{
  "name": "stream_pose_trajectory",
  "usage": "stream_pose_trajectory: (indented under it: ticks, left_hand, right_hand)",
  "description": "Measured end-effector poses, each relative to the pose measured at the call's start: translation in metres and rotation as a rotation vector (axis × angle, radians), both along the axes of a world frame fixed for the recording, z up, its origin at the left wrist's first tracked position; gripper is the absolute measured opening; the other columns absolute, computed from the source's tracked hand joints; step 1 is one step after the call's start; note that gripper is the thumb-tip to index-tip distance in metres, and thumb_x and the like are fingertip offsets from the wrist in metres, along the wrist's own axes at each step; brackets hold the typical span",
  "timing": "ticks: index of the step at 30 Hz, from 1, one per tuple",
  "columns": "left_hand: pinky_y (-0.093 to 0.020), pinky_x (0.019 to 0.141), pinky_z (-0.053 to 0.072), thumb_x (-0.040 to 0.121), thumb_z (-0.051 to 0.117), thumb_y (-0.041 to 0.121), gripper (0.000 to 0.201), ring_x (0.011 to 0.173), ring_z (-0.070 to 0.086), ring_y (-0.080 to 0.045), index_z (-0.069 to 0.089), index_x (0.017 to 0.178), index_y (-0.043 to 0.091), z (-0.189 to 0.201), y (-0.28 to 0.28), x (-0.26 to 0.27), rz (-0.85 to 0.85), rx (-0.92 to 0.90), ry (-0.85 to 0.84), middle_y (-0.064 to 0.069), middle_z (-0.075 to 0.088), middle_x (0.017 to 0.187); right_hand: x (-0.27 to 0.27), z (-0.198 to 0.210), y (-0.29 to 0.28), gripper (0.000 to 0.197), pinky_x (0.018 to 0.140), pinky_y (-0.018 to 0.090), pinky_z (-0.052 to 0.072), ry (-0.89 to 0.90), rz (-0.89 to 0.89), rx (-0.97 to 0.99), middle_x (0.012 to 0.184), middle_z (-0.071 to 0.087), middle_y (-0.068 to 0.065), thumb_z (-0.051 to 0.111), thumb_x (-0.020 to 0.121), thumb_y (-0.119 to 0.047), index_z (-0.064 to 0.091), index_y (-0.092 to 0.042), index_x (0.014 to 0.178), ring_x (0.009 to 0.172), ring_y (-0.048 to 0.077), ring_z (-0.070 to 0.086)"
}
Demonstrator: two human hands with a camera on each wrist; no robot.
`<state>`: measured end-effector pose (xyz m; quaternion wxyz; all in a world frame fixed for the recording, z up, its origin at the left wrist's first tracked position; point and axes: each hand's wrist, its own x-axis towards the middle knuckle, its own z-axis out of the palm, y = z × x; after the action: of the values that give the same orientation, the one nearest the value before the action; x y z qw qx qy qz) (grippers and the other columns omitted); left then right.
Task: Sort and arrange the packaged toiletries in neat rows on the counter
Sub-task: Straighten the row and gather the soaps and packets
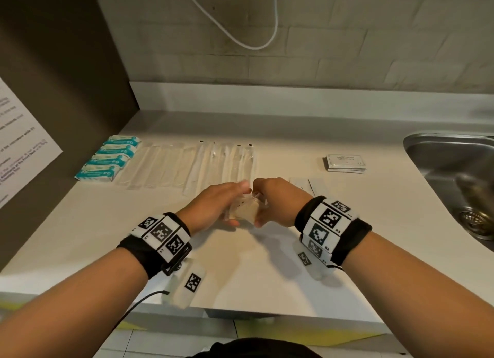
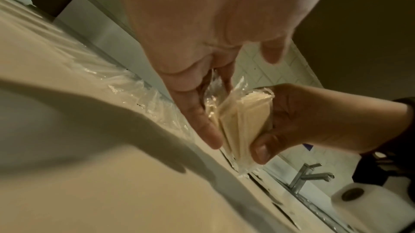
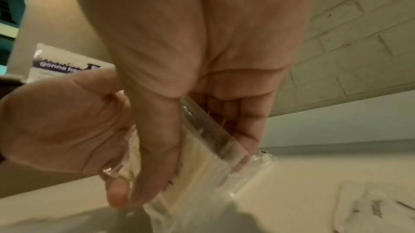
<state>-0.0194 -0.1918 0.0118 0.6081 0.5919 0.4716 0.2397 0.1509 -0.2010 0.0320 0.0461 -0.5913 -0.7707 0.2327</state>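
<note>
Both hands hold a small stack of clear-wrapped cream packets [image 1: 244, 210] just above the middle of the white counter [image 1: 107, 237]. My left hand [image 1: 216, 202] holds the stack's left side, fingers laid along it and thumb beneath. My right hand [image 1: 272, 197] grips the right side, thumb at the near edge and fingers curled over the far edge. The left wrist view shows the stack [image 2: 244, 118] between the left hand [image 2: 195, 112] and the right hand [image 2: 303, 121]. In the right wrist view, crinkled wrap hangs below the stack [image 3: 202, 165].
At the back left lie rows: teal-and-white packets [image 1: 107, 157], long clear packets [image 1: 165, 165], clear-wrapped sticks [image 1: 227, 165]. Flat white packets [image 1: 310, 186] lie behind my right hand, a stack of white sachets [image 1: 344, 163] further right. A steel sink [image 1: 454, 170] bounds the right, a dark panel [image 1: 66, 90] the left.
</note>
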Motion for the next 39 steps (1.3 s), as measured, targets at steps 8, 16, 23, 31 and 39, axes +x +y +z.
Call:
stream_pose_trajectory:
  ticks: [8,16,23,31,39]
  left_hand:
    - [-0.039,0.09,0.055,0.089,0.068,0.019,0.038,0.1,0.068,-0.02,0.055,0.124,0.025,-0.021,0.001,-0.002,-0.221,0.19,0.205,0.001,0.07,0.111]
    - [-0.017,0.083,0.047,0.095,0.058,0.026,0.035,0.103,0.056,-0.012,0.046,0.126,0.016,-0.028,0.0,-0.006,-0.369,0.365,0.381,-0.001,0.053,0.121]
    - [-0.038,0.096,0.037,0.095,0.045,0.052,0.044,0.109,0.04,-0.02,0.04,0.13,0.026,-0.027,0.002,-0.01,-0.51,0.539,0.764,0.002,0.043,0.121]
    - [-0.037,0.087,0.047,0.097,0.052,0.031,0.041,0.097,0.057,-0.022,0.037,0.132,0.015,-0.021,-0.003,0.001,-0.456,0.428,0.725,-0.004,0.04,0.127]
    - [-0.029,0.075,0.04,0.095,0.054,0.029,0.047,0.084,0.054,-0.02,0.033,0.135,0.014,-0.025,-0.009,0.006,-0.485,0.429,0.765,-0.001,0.035,0.131]
  right_hand:
    - [0.0,-0.015,-0.015,0.081,0.072,0.033,0.048,-0.105,0.013,0.072,0.107,0.045,-0.002,0.089,0.051,-0.039,0.042,-0.02,0.114,0.091,0.017,0.048]
    - [0.005,-0.026,-0.018,0.033,0.069,0.033,0.051,-0.146,0.107,-0.025,0.097,0.061,0.006,0.066,0.079,-0.024,0.053,-0.013,0.107,0.082,0.024,0.06]
    - [0.003,-0.031,-0.015,0.032,0.067,0.032,0.044,-0.16,0.071,0.032,0.097,0.047,0.006,0.06,0.082,-0.016,0.048,-0.008,0.111,0.078,0.023,0.053]
    - [-0.005,-0.042,-0.019,0.043,0.074,0.038,0.05,-0.143,0.072,-0.001,0.107,0.051,0.009,0.061,0.081,-0.018,0.044,-0.011,0.12,0.091,0.03,0.061]
    - [0.003,-0.045,-0.015,0.029,0.068,0.03,0.044,-0.094,0.029,-0.015,0.094,0.041,0.002,0.061,0.081,-0.014,0.053,-0.009,0.108,0.077,0.022,0.054]
